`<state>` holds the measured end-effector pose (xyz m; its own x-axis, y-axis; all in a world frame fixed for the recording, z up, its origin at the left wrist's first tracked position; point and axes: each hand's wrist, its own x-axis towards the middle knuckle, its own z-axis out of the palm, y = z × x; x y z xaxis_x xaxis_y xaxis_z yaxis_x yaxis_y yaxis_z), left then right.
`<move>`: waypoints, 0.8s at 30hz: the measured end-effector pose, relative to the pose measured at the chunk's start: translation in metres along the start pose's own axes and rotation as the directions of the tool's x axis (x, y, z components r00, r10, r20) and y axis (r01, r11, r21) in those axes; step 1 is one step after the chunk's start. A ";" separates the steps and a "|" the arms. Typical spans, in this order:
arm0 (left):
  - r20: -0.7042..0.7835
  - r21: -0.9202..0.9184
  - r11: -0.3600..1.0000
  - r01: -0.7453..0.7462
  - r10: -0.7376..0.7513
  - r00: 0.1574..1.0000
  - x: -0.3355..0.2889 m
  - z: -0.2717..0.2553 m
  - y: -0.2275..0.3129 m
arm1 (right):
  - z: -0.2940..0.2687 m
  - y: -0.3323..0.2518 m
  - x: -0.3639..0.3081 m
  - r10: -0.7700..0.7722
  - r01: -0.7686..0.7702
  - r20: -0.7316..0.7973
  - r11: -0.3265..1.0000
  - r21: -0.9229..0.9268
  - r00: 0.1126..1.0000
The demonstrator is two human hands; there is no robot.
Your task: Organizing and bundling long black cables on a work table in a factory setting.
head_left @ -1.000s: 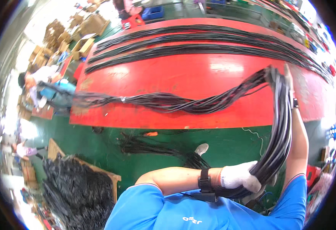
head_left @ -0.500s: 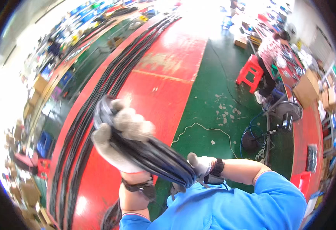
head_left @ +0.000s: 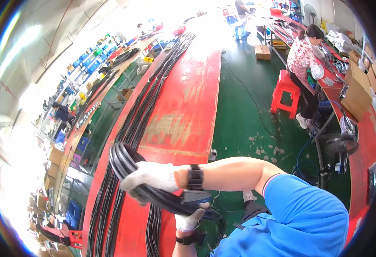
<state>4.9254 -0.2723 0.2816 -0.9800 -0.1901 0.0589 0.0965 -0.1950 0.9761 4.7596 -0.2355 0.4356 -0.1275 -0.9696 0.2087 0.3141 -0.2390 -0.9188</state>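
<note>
In front of my body, over the near part of the red table (head_left: 179, 98), is a bundle of black cable (head_left: 121, 159) bent into long loops. My right hand (head_left: 152, 176), in a white glove, reaches across from the right and is closed around the bundle's middle. My left hand (head_left: 188, 221), also gloved, is lower and closer to me, with its fingers closed around the bundle's near end. The upper loop stands out past my right hand, toward the far left. Loose cable strands (head_left: 213, 222) hang beside my left hand.
Long rows of black cable (head_left: 132, 115) run down the table's left side. On the right, a person (head_left: 303, 60) sits on a red stool (head_left: 286, 94) at another red bench (head_left: 359, 150). Cardboard boxes (head_left: 355, 92) and a floor fan (head_left: 342, 144) stand near it. A cord (head_left: 252, 98) crosses the green floor.
My right hand has moved from the bundle's near end, up and left, to its middle. My left hand has shifted from the far end to the near end. The view has also swung.
</note>
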 end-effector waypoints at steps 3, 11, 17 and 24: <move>-0.011 -0.135 0.972 -0.191 0.192 0.981 0.058 0.038 0.027 | -0.050 -0.015 0.005 -0.073 0.051 0.037 0.909 0.413 0.997; -0.227 -0.830 0.439 -0.343 0.295 0.928 0.244 0.099 0.170 | -0.244 0.173 -0.172 0.390 -0.520 0.563 0.850 0.084 0.729; -0.559 -0.068 0.742 -0.666 0.525 0.642 0.376 0.088 0.189 | -0.382 0.044 -0.233 0.644 -0.659 0.189 0.645 0.385 0.741; -0.643 0.124 0.797 -0.591 0.518 0.565 0.561 0.008 0.148 | -0.536 -0.065 -0.189 0.382 -0.354 0.227 0.922 -0.156 0.896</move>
<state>4.3884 -0.4005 0.4604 -0.3916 -0.8266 0.4042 0.6341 0.0758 0.7695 4.2591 -0.0092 0.2765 0.2189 -0.9718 -0.0880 0.1880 0.1305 -0.9735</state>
